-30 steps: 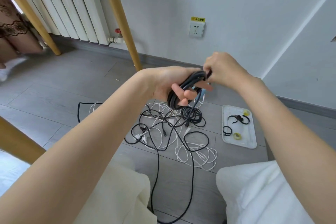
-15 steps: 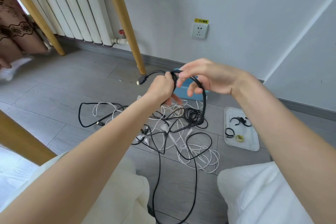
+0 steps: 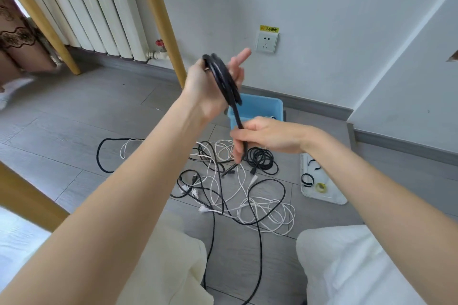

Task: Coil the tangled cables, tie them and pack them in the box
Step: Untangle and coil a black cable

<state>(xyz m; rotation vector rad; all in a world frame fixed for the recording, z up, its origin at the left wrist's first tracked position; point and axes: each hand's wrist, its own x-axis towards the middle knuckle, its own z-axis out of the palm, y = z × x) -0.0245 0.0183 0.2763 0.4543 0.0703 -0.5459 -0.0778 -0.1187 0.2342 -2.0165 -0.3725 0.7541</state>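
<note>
A coil of black cable (image 3: 224, 79) is held up above the floor, well in front of the wall, gripped by the left hand (image 3: 210, 86) with the thumb side wrapped over the loops and the index finger stretched out towards the wall socket (image 3: 266, 42). From the bottom of the coil a single straight run of the same cable drops down and is pinched by the right hand (image 3: 262, 137), whose fingers are curled round it; the free end with its plug (image 3: 229, 172) hangs just below that hand. The two hands are kept apart, the left higher and farther, the right lower and nearer.

Directly behind the hands a blue box (image 3: 262, 106) is set on the floor against the skirting. Nearer, a tangle of black and white cables (image 3: 233, 188) is spread over the grey floor (image 3: 74, 116), with a small black coil (image 3: 261, 160) lying at its far right edge and a loose heap of white loops (image 3: 267, 213) at its near right. To the right of the tangle a white tray (image 3: 322, 198) is placed, holding black ties (image 3: 307, 179) and a yellow roll (image 3: 321, 187). Knees in pale trousers (image 3: 359, 267) are seen at the near edge. A white radiator (image 3: 99, 7) and wooden legs (image 3: 161, 20) are seen at the far left.
</note>
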